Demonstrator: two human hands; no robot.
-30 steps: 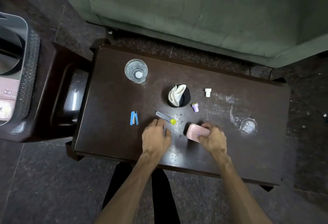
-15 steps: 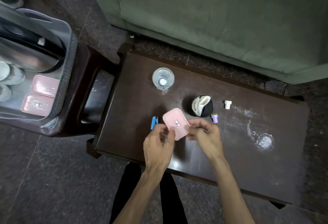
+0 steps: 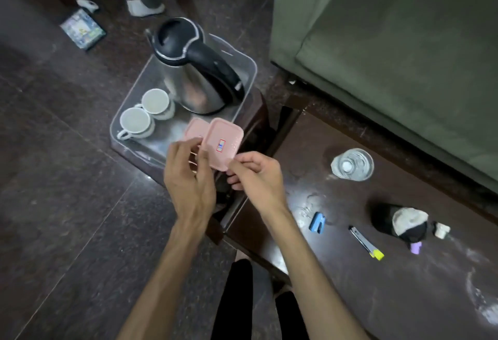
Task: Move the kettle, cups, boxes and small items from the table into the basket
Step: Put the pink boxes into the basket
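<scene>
Both hands hold one pink box [image 3: 221,147] over the near right corner of the basket [image 3: 249,70]: the left hand [image 3: 188,178] curls its fingers against the box's left edge, and the right hand [image 3: 256,174] pinches its near right corner between thumb and fingers. The box is tilted, its labelled face up. Under it, another pink box [image 3: 194,130] lies flat on the basket floor. Further in, two white cups [image 3: 145,113] sit side by side along the basket's left wall, and the steel kettle [image 3: 194,70] with its black lid and handle fills the far end. The basket rests on a low dark stand. On the table [image 3: 350,285] to the right remain a glass [image 3: 352,164] near the far edge, a blue stapler [image 3: 318,221], a nail clipper [image 3: 363,242], a black cup with a cloth in it [image 3: 407,223], and two small caps beside that cup.
</scene>
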